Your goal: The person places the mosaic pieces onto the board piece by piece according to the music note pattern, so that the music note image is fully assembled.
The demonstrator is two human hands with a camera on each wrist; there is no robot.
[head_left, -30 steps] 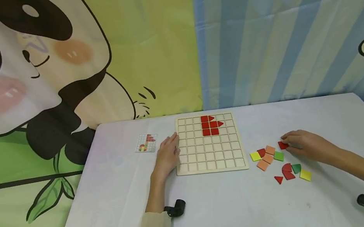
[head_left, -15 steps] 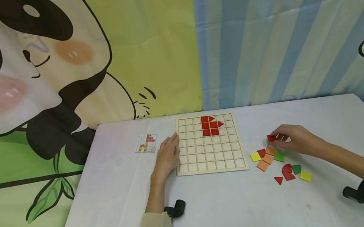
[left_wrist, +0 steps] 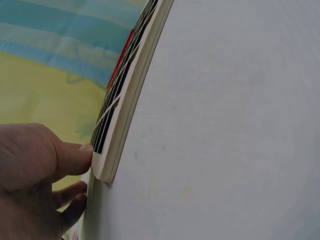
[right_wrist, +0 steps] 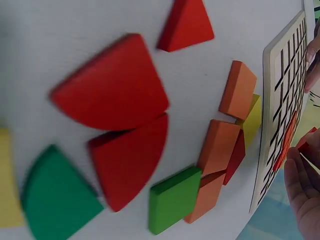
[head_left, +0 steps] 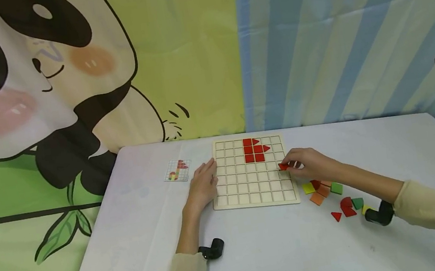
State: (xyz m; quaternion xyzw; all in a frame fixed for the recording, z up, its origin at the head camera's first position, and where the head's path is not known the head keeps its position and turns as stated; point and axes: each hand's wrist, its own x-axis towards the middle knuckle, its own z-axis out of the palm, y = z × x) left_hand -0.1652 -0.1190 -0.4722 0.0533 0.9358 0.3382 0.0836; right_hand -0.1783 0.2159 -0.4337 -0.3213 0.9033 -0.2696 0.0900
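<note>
My left hand (head_left: 202, 187) rests against the left edge of a wooden grid board (head_left: 242, 189); in the left wrist view its thumb (left_wrist: 75, 159) touches the rim near a corner. Between thumb and fingers, my right hand (head_left: 312, 163) pinches a small red piece (head_left: 283, 167) over the board's right edge, mostly covered by the fingertips, so its exact shape is unclear. Several red squares (head_left: 248, 150) and two red triangles (head_left: 267, 148) sit in cells near the board's far side.
A pattern card (head_left: 177, 170) lies left of the board. Right of it are loose pieces: red quarter-circles (right_wrist: 115, 85), a red triangle (right_wrist: 190, 25), orange squares (right_wrist: 217, 145), a green square (right_wrist: 175, 200), a dark green piece (right_wrist: 60, 195) and yellow squares (head_left: 308, 188).
My right hand has lifted the red piece from beside the loose pieces and carried it left to the board's right edge. The left hand stays at the board.
</note>
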